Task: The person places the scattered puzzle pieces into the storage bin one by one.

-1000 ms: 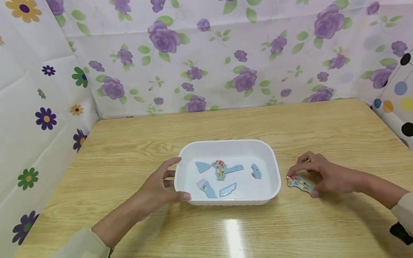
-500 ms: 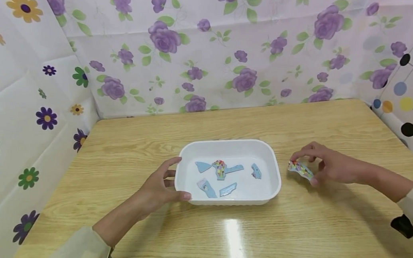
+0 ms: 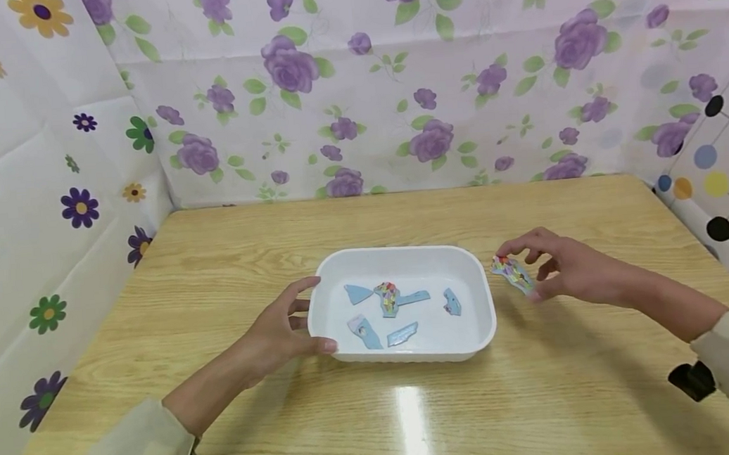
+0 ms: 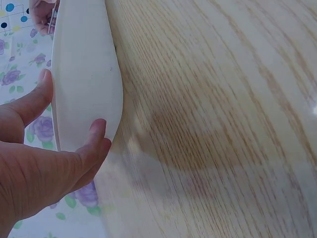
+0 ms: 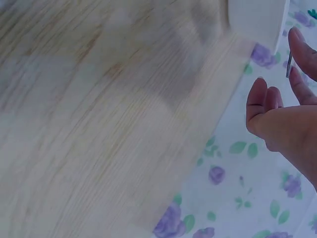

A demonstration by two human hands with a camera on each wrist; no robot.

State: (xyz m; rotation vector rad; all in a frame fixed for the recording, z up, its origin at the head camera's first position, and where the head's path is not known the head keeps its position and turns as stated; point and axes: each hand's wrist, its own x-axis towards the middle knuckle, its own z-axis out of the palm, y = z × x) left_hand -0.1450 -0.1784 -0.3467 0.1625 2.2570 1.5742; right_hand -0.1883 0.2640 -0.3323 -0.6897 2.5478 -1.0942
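A white plastic tub (image 3: pixel 405 356) stands mid-table with several puzzle pieces (image 3: pixel 387 300) scattered on its bottom. My left hand (image 3: pixel 277 336) grips the tub's left end, thumb over the front rim and fingers along the side. In the left wrist view the fingertips lie on the tub's outer wall (image 4: pixel 86 64). Just right of the tub, my right hand (image 3: pixel 567 270) pinches a colourful, blue-edged puzzle piece (image 3: pixel 512 273) between thumb and forefinger, raised over the table. That piece shows edge-on as a thin strip (image 5: pixel 289 66) in the right wrist view.
The tub rests on a light wooden table (image 3: pixel 239 243) with a bright light reflection near its front. Behind it hangs a white sheet with purple flowers (image 3: pixel 431 138). Patterned sheets also line the left and right sides.
The right hand has lifted the puzzle piece off the table and carried it up, away from me and slightly left, close to the tub's right rim. The left hand and tub stay put.
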